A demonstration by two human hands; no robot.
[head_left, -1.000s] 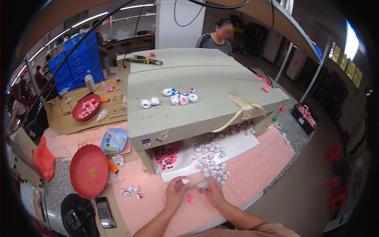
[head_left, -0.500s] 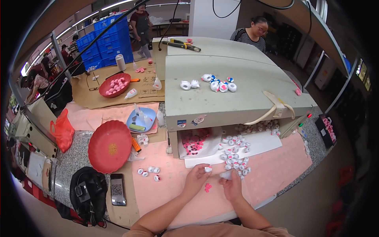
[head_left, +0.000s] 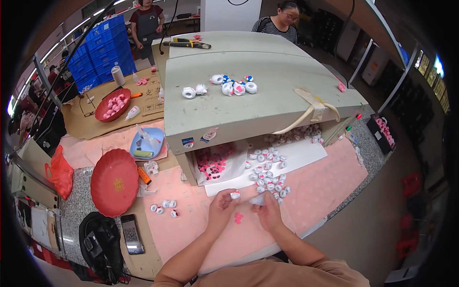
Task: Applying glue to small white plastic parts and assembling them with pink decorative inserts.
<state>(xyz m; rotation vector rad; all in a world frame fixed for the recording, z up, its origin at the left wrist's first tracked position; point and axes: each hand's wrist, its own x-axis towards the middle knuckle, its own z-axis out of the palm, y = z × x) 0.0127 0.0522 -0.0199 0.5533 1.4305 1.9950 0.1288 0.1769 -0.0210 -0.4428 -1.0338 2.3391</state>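
Head view: at lower centre, the left hand (head_left: 221, 204) keeps a small white-and-pink piece (head_left: 234, 195) pinched in its grip; the right hand (head_left: 269, 211) pinches a whitish translucent object (head_left: 257, 199) near pink pieces (head_left: 238, 218).

The camera sits on the person's head and looks down and forward. It sees wide, so edges bend. The hands (head_left: 219, 206) are near, low in the middle; the surface (head_left: 72, 217) spreads around them, blue crates (head_left: 107, 48) far behind.
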